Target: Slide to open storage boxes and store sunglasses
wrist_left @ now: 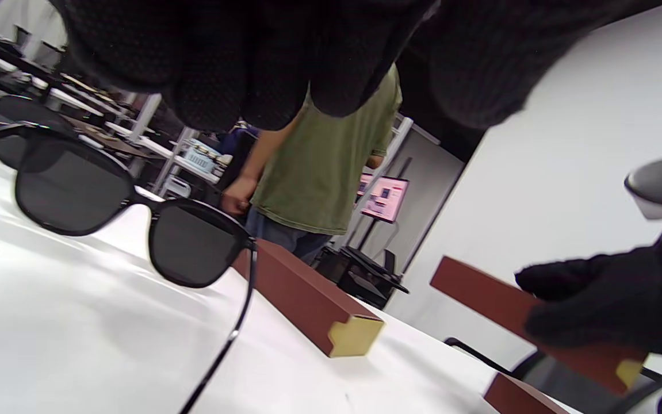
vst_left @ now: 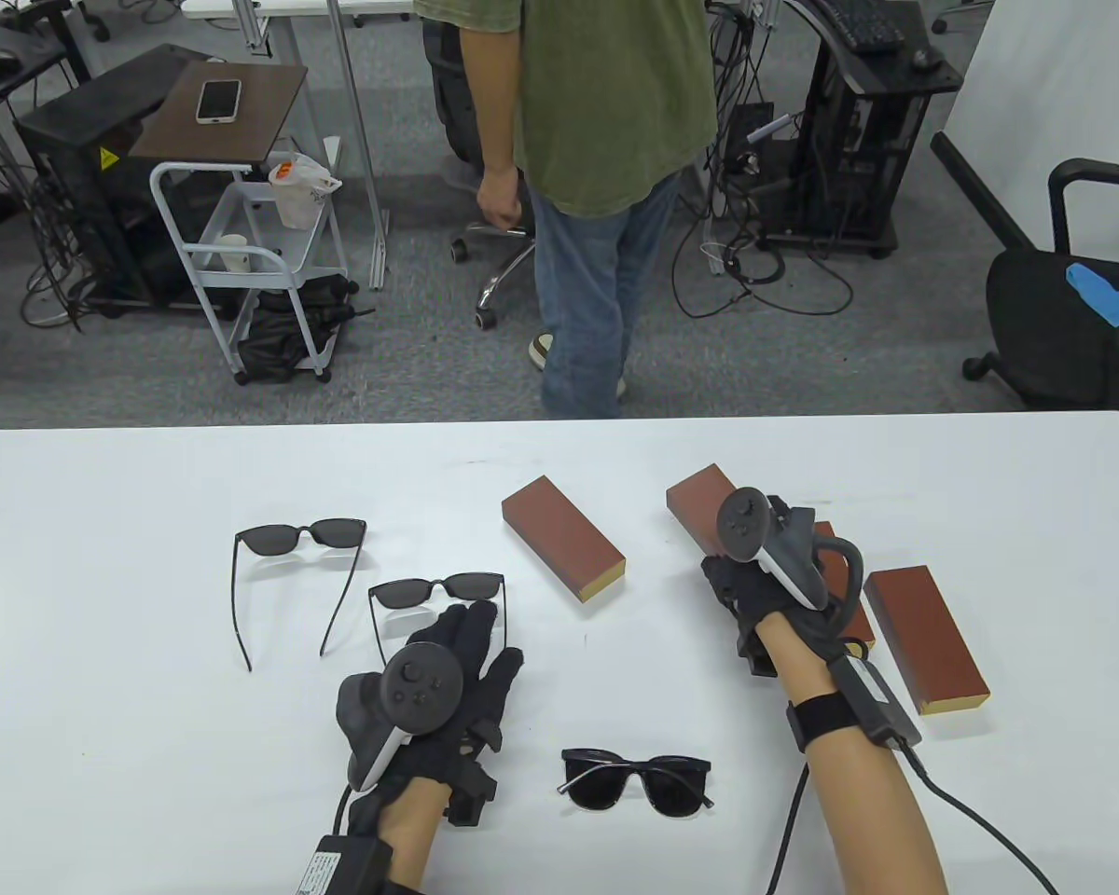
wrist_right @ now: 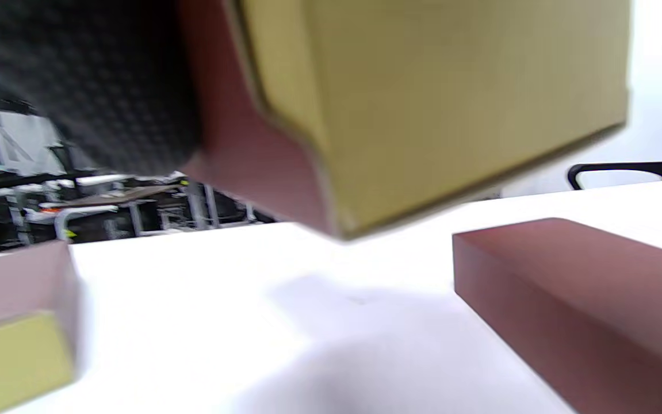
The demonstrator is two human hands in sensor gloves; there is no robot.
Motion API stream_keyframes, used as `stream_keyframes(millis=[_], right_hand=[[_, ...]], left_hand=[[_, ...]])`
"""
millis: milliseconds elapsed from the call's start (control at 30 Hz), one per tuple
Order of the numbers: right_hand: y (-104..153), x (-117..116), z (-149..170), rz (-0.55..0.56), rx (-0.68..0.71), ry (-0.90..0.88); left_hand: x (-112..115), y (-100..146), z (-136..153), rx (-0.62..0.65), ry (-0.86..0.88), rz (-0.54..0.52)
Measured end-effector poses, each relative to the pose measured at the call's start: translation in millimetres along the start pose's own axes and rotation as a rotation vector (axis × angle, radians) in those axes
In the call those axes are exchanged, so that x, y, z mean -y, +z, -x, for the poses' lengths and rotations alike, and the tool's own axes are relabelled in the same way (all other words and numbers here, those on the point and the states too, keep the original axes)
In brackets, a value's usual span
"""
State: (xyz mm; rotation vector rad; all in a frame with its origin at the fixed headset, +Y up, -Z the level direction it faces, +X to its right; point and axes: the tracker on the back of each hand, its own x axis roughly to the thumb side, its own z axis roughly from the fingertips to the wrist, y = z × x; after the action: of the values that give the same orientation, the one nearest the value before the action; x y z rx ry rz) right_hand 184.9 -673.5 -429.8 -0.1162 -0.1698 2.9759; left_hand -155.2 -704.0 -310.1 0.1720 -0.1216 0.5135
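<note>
White table [vst_left: 103, 653] fills the lower half of the table view; a man in a green shirt [vst_left: 606, 103] stands past its far edge at 12 o'clock, with a white cart [vst_left: 242, 261] at 11 and a black chair [vst_left: 1072, 308] at 2. Three red-brown boxes with yellow ends sit right of centre: left box [vst_left: 562, 538] lies flat at about 1 o'clock from the table middle, right box [vst_left: 925, 639] flat at 3, and the held box [vst_left: 699, 499] between them, partly hidden by the right hand [vst_left: 755, 587]. Right hand grips the held box; in the right wrist view the box [wrist_right: 423, 103] hangs clear above the table with its shadow below, glove [wrist_right: 77, 75] clamped on its side, yellow end facing the camera. All boxes look closed. Left hand [vst_left: 448, 681] sits at 7 o'clock, fingers extended and loose, gripping nothing; fingertips [vst_left: 480, 620] overlap the arms of the middle sunglasses [vst_left: 438, 589], contact can't be told. In the left wrist view those glasses [wrist_left: 129, 213] stand on the table with arms unfolded, just under the fingers [wrist_left: 238, 63]. Far sunglasses [vst_left: 300, 536] at 9 o'clock, arms open, well apart from the boxes. Folded sunglasses [vst_left: 636, 778] at 6 o'clock, between the two forearms.
</note>
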Motion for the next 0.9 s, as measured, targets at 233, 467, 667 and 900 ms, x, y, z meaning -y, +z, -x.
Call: stream_keyframes(millis=[233, 467, 667, 900], right_hand=[[43.8, 33.6, -0.2, -0.070, 0.268, -0.122], [84.9, 44.5, -11.3, -0.155, 0.463, -0.143], [106.9, 39.6, -27.4, -0.230, 0.626, -0.156], [123.1, 32.0, -46.7, -0.265, 0.737, -0.183]], left_hand=[[4.9, 1.3, -14.6, 0.172, 0.008, 0.045], [6.4, 3.0, -24.5, 0.322, 0.095, 0.087], [6.2, 6.1, -37.2, 0.435, 0.101, 0.100], [9.7, 7.9, -45.6, 0.457, 0.072, 0.143]])
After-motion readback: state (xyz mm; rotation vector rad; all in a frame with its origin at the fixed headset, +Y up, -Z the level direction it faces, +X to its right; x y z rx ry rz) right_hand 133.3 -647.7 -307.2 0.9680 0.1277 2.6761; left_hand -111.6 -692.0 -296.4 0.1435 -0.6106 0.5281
